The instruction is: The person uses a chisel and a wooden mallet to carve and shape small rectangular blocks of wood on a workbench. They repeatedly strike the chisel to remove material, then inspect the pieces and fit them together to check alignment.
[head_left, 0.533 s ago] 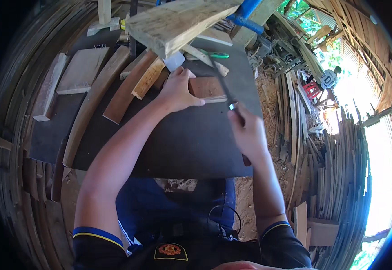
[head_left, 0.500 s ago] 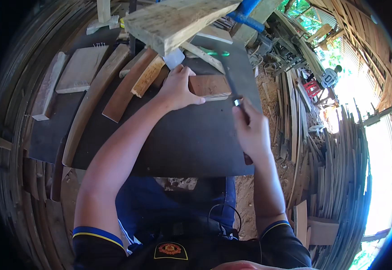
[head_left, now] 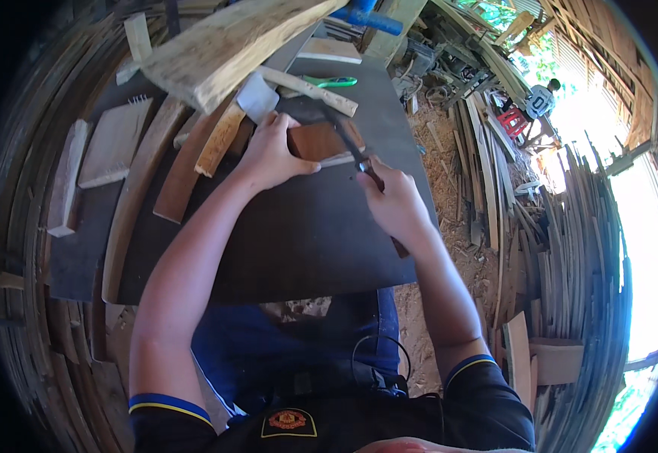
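A short brown wooden block [head_left: 315, 141] stands on the dark tabletop [head_left: 291, 234] in front of me. My left hand [head_left: 269, 153] is closed round its left end, the thumb along the near side. In my right hand [head_left: 397, 198] is a file-like tool [head_left: 349, 138] with a long dark blade, a shiny collar and a wooden handle. Its blade slants away to the left across the block's right end, slightly blurred. Whether it is a file or a chisel I cannot tell for sure. My fingers hide part of the handle.
Beyond my left hand lie a whitish translucent piece [head_left: 257, 98] and a green-handled brush [head_left: 329, 81]. Several boards, including a curved plank [head_left: 140, 189], cover the table's left. A thick beam [head_left: 227, 57] juts overhead. Wood strips [head_left: 570, 279] are stacked right; a person [head_left: 539, 102] is far off.
The tool has swung left, from beside the block's right end to across it. The whole view has shifted slightly; my left hand still grips the block.
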Motion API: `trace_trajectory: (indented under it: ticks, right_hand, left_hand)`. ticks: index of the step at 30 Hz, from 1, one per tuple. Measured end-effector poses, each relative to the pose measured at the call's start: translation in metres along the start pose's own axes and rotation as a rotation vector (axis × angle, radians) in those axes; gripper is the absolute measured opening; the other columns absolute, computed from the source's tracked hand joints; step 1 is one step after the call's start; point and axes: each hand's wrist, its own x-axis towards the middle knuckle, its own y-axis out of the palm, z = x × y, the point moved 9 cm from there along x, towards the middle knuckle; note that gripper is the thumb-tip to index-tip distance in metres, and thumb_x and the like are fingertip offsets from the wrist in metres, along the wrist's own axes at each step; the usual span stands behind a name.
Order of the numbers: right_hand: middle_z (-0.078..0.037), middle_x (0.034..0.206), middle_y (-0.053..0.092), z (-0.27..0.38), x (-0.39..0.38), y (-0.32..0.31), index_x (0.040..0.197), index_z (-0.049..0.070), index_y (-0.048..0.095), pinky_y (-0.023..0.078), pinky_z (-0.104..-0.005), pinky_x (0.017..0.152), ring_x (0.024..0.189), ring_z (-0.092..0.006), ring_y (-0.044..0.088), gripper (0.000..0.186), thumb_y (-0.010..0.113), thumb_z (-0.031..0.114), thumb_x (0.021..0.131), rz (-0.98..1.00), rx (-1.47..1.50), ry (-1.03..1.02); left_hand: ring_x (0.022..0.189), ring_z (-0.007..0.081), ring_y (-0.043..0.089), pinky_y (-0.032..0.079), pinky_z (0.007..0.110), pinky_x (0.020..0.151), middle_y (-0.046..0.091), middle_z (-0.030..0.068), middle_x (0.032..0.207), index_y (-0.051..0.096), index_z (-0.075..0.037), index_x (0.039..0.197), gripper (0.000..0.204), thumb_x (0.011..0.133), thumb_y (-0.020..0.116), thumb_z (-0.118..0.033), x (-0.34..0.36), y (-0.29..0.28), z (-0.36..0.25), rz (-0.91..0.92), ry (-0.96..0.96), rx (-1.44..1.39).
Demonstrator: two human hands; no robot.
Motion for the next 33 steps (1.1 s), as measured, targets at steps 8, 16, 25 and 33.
trace_trajectory:
  ticks: [8,16,25,33]
  right_hand:
    - [-0.023,0.081,0.07,0.01,-0.015,-0.022,0.136,0.0,0.061,0.054,-0.0388,0.07,0.075,-0.0334,0.072,0.04,0.064,0.018,0.101,-0.144,0.154,-0.066]
    - [-0.03,0.096,0.071,0.012,-0.015,-0.02,0.138,-0.003,0.058,0.056,-0.0479,0.084,0.095,-0.0464,0.071,0.046,0.065,0.021,0.099,-0.094,0.239,-0.021]
    - [-0.029,0.108,0.072,0.008,-0.017,-0.041,0.138,-0.007,0.058,0.056,-0.0385,0.088,0.104,-0.0394,0.073,0.046,0.066,0.018,0.1,-0.093,0.287,0.054]
    - [-0.029,0.103,0.072,-0.018,-0.015,-0.008,0.14,-0.005,0.058,0.055,-0.0416,0.087,0.098,-0.0421,0.073,0.048,0.065,0.02,0.099,0.099,0.088,0.045]
  left_hand:
    - [0.129,0.0357,0.054,0.043,0.044,0.11,0.059,0.0211,0.129,0.056,0.001,0.128,0.08,0.068,0.093,-0.037,-0.002,-0.001,0.002,0.012,-0.005,-0.002]
    - [0.128,0.035,0.055,0.043,0.043,0.111,0.058,0.0216,0.13,0.056,0.002,0.127,0.08,0.068,0.093,-0.036,-0.002,0.001,0.008,0.005,0.003,0.0]
    - [0.133,0.0383,0.048,0.039,0.046,0.113,0.05,0.0233,0.137,0.054,-0.001,0.129,0.084,0.068,0.094,-0.042,-0.011,0.003,0.009,-0.055,-0.017,0.095]
    - [0.141,0.0369,0.044,0.038,0.045,0.117,0.049,0.0224,0.142,0.053,-0.003,0.135,0.086,0.07,0.093,-0.042,-0.004,0.0,0.004,0.01,0.021,0.034]
